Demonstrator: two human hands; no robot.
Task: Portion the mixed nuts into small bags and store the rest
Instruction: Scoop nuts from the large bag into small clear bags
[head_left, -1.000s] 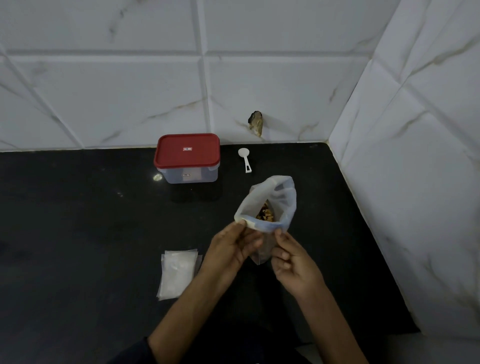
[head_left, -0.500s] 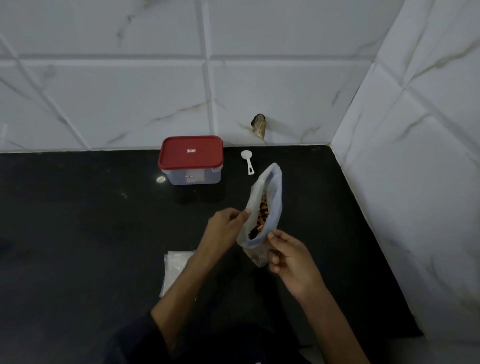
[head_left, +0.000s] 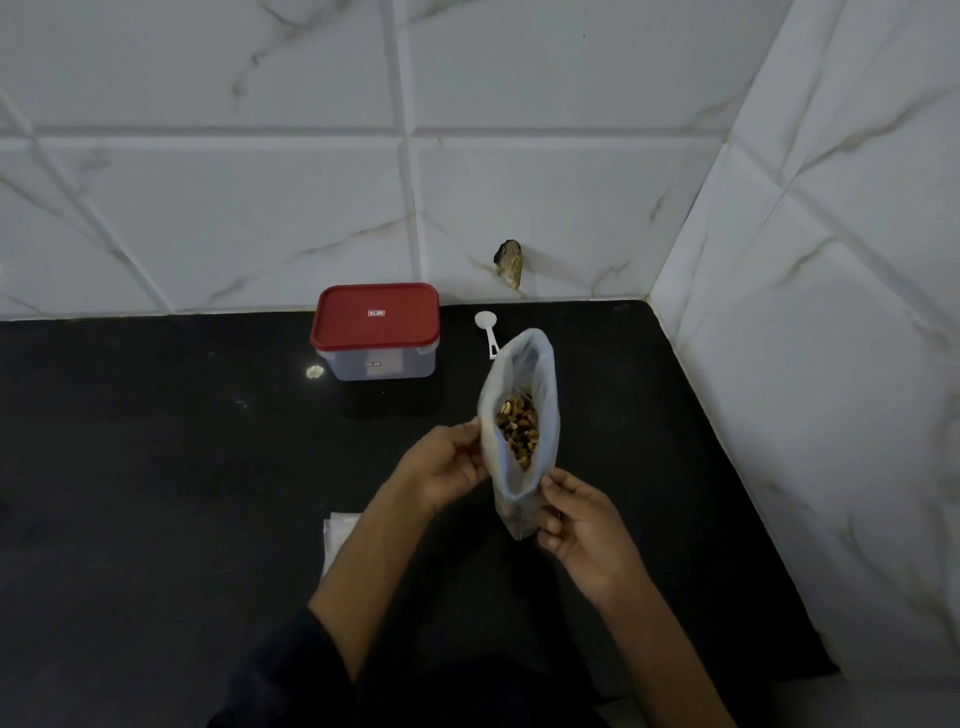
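Black stone counter, white marble-tile corner. Stack of clear small bags (head_left: 340, 530) at 7 o'clock, count unclear. Left hand (head_left: 441, 465) and right hand (head_left: 582, 525) each pinch the one open translucent plastic bag of mixed nuts (head_left: 519, 431), centre. Risk: slack grip, bag tips, nuts spill. One red-lidded clear plastic tub (head_left: 375, 331) at 11, one white plastic scoop (head_left: 488, 330) at 12.

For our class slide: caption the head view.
Both hands hold open a bag of nuts.
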